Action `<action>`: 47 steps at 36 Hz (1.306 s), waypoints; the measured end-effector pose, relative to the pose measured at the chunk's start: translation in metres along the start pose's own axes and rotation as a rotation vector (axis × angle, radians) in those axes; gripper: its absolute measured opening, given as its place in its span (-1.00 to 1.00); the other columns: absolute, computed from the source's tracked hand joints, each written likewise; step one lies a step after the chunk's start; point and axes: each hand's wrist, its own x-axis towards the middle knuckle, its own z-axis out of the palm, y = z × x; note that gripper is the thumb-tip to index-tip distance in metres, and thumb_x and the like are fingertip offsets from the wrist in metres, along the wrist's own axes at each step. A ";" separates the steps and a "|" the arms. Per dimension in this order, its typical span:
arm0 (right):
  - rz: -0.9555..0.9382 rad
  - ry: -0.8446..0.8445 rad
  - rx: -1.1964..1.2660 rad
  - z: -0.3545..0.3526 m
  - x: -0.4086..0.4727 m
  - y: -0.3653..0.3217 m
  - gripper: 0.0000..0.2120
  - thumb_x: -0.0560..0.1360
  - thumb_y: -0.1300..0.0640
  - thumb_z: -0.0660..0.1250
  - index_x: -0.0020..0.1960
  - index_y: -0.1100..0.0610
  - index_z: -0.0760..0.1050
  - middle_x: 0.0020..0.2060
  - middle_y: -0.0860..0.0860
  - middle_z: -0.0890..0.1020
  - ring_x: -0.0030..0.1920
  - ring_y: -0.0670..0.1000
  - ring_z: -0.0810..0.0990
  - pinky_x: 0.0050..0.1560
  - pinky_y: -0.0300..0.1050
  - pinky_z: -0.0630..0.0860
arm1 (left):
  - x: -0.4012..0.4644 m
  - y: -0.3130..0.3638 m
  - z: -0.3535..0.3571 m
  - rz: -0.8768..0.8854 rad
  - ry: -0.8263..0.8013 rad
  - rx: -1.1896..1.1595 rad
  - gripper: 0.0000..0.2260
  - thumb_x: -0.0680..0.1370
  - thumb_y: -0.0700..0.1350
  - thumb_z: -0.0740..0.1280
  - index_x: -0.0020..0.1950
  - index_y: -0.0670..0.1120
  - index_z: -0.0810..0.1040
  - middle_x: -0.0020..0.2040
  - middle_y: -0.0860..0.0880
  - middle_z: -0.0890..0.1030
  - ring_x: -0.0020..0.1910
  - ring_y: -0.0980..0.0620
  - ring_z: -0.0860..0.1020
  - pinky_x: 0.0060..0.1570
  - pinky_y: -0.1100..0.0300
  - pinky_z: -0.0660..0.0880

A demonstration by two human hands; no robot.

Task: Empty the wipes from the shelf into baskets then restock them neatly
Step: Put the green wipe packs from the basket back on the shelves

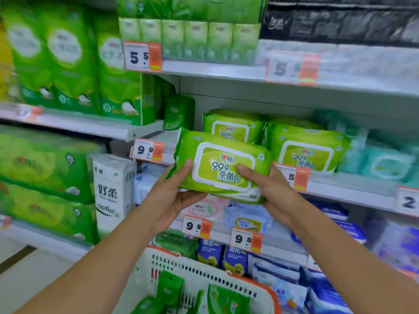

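Observation:
A green wipes pack (223, 164) with a white flip lid is held in front of the middle shelf (353, 189). My left hand (174, 196) grips its left end, thumb on top and fingers underneath. My right hand (269, 186) grips its right end the same way. Two more green wipes packs, one at the back (233, 126) and one on the right (306, 148), lie on that shelf behind it. Below my arms stands a white basket (204, 275) with an orange rim, holding several small green packs (170, 288).
Teal wipes packs (385, 162) lie to the right on the same shelf. Tall green tissue packs (68, 64) fill the left shelves, and a white tissue pack (111, 191) stands below them. Blue and pink packs (247, 217) fill the lower shelves. Price tags (147, 150) hang on the shelf edges.

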 end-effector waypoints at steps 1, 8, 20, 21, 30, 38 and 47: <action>-0.010 0.016 -0.013 0.000 -0.002 -0.002 -0.09 0.14 -0.12 0.70 0.40 0.01 0.41 0.20 0.03 0.67 0.22 0.13 0.64 0.36 0.27 0.42 | 0.002 -0.002 0.001 0.006 0.008 0.006 -0.55 0.34 0.00 0.43 0.21 -0.04 0.57 0.03 -0.09 0.71 -0.14 -0.08 0.71 -0.22 0.11 0.65; -0.088 0.065 -0.197 -0.005 -0.007 -0.028 -0.32 0.12 0.15 0.67 0.19 0.05 0.52 0.02 0.00 0.73 0.04 0.07 0.72 0.10 0.10 0.64 | 0.015 -0.007 0.005 0.049 0.023 -0.013 -0.51 0.29 -0.11 0.52 0.21 -0.07 0.57 -0.04 -0.11 0.72 -0.19 -0.06 0.71 -0.29 0.12 0.64; -0.427 0.313 -0.759 0.000 0.085 -0.081 -0.21 0.11 0.09 0.72 0.25 0.04 0.45 0.06 -0.06 0.65 0.02 -0.03 0.62 0.08 -0.22 0.54 | 0.116 0.040 0.032 0.666 0.152 0.727 -0.65 0.58 -0.13 0.37 0.37 0.01 0.48 0.08 0.17 0.61 0.07 0.05 0.60 0.01 0.21 0.54; -0.387 0.335 -0.898 0.000 0.093 -0.078 -0.20 0.13 0.05 0.72 0.29 0.08 0.46 0.12 0.00 0.64 0.08 0.00 0.60 0.07 -0.27 0.47 | 0.127 0.037 0.027 0.667 0.180 0.903 -0.63 0.59 -0.07 0.36 0.40 0.03 0.46 0.12 0.13 0.61 0.10 0.03 0.57 0.04 0.24 0.47; -0.237 0.319 -1.673 0.014 0.120 -0.064 -0.55 0.32 -0.12 0.59 -0.01 0.13 0.52 0.04 0.15 0.65 0.06 0.20 0.62 -0.17 -0.09 0.38 | 0.181 0.007 -0.003 0.438 0.220 1.451 -0.61 0.60 0.09 0.28 0.42 0.12 0.35 0.24 -0.04 0.61 0.24 -0.21 0.52 0.34 -0.26 0.29; -0.329 0.295 -1.873 0.013 0.122 -0.040 -0.41 0.55 0.04 0.37 0.52 -0.03 0.26 0.23 0.15 0.56 0.32 0.22 0.46 0.48 0.16 0.19 | 0.170 0.001 -0.009 0.533 0.188 1.614 -0.59 0.61 0.05 0.27 0.42 -0.03 0.33 0.03 -0.13 0.66 0.10 -0.23 0.57 0.36 -0.16 0.29; -0.230 0.258 -1.771 0.014 0.118 -0.035 -0.31 0.58 0.00 0.25 0.61 0.03 0.02 0.51 0.18 0.28 0.57 0.24 0.08 0.56 0.19 -0.02 | 0.134 -0.007 -0.004 0.520 0.228 1.854 -0.59 0.60 0.07 0.26 0.35 -0.12 0.34 0.21 -0.15 0.51 0.24 -0.17 0.45 0.24 -0.09 0.39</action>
